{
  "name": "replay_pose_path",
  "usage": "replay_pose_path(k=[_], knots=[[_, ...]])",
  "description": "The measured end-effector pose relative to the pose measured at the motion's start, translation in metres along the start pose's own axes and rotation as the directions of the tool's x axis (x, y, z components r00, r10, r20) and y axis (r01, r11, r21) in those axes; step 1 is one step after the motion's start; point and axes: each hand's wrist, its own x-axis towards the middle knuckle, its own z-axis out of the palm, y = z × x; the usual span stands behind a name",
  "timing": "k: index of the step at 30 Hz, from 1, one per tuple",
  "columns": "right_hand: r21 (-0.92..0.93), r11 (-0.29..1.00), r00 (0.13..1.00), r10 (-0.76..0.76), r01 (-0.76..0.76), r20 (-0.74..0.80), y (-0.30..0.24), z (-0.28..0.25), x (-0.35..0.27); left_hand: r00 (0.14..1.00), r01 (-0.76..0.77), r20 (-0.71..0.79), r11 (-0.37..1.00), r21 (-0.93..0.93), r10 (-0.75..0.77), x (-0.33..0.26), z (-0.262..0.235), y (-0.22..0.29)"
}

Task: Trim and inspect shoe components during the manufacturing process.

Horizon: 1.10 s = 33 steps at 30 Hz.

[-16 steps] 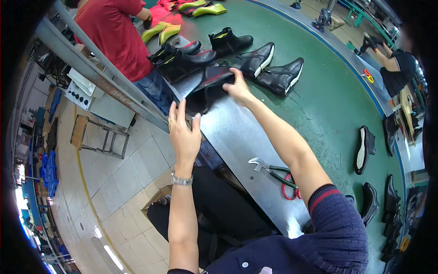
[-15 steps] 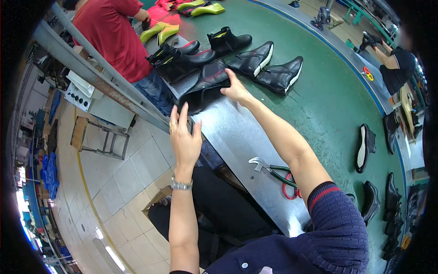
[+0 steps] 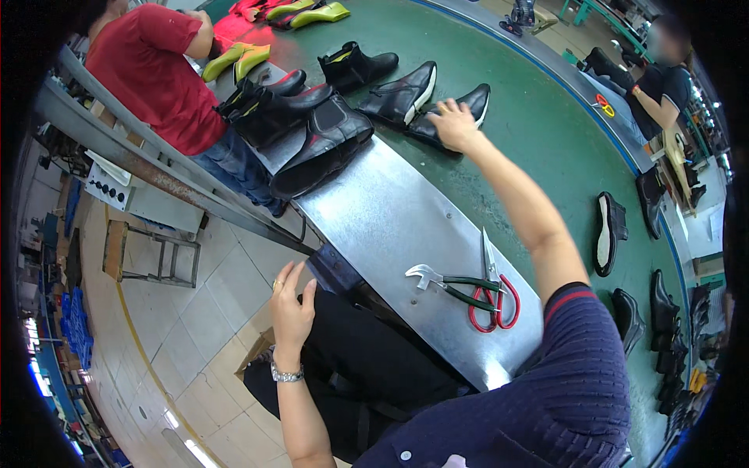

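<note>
My left hand (image 3: 292, 316) is empty, fingers apart and slightly curled, above my lap beside the metal ledge (image 3: 367, 207). My right hand (image 3: 454, 127) reaches over the green belt with its fingers spread. It lies over the nearer of two black ankle boots with white soles (image 3: 473, 105); whether it touches the boot, I cannot tell. The other white-soled boot (image 3: 396, 95) lies just left of it. At the ledge's far end, black boots with red trim (image 3: 331, 129) lie on their sides, apart from both hands.
Green-handled pincers (image 3: 425, 274) and red-handled scissors (image 3: 489, 265) lie on the ledge. Another black boot (image 3: 355, 69) stands on the green belt (image 3: 538, 156). A person in a red shirt (image 3: 144, 70) works at far left, beside a metal post (image 3: 148, 168). Another person sits across the belt.
Both hands have come off the red-trimmed boot, which now lies on the ledge. My right hand has moved right to a white-soled boot; my left has drawn back toward me.
</note>
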Motion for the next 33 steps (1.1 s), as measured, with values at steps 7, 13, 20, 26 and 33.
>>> replay_pose_path(k=[7,13,20,26,33], knots=[[-0.32,0.892,0.936,-0.35,0.319,-0.045,0.064,0.036,-0.011,0.995,-0.097,0.022,0.995,0.024,0.096,-0.026,-0.005,0.004],[-0.232,0.877,0.907,-0.402,0.421,0.127,0.063,0.002,-0.01,0.99,-0.13,0.057,0.991,-0.023,0.132,-0.046,-0.01,0.026],[-0.379,0.901,0.952,-0.277,0.211,-0.129,0.118,0.024,-0.017,0.983,-0.142,0.105,0.987,-0.075,0.15,-0.076,-0.015,0.029],[-0.267,0.947,0.931,-0.076,0.179,0.357,0.076,-0.029,-0.002,0.996,-0.01,0.085,1.0,-0.023,0.012,-0.113,-0.029,0.016],[0.154,0.988,0.916,-0.062,0.0,0.396,0.086,-0.01,-0.102,0.987,0.102,0.137,0.98,-0.17,-0.079,-0.119,-0.015,0.027]])
